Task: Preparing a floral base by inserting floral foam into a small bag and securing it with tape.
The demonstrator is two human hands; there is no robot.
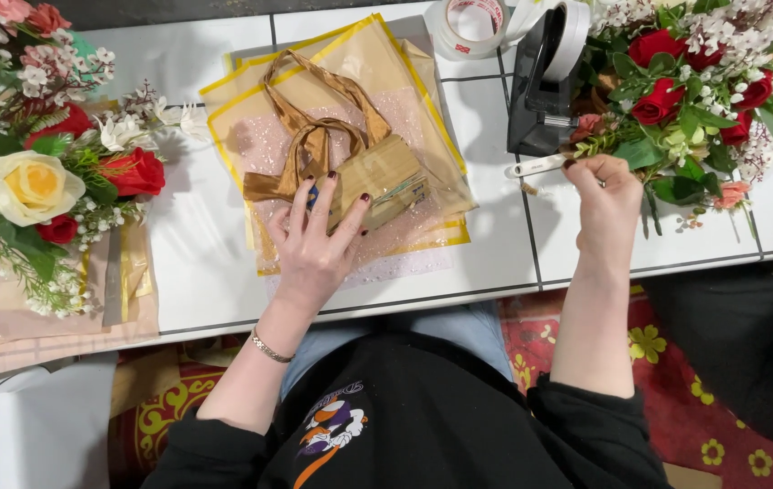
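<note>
The left hand [314,243] is laid flat, fingers spread, on a small gold box [384,181] at the centre of yellow-edged wrapping sheets [404,81], a gold ribbon [314,118] at its 11 o'clock. The right hand [605,195] is closed around a white-handled tool [540,165] at 3 o'clock, below the black tape dispenser [545,81]. Wrapping appears in hand; steady pinning of the box seems called for next.

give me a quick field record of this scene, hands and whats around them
left hand: left hand flat on small gold box
right hand: right hand by white-handled tool at bouquet stems
under box: gold ribbon, yellow-edged wrapping sheets
tape: black dispenser, loose tape roll
flowers: red rose bouquet right; cream and red bouquet left
surface: white tiled table
</note>
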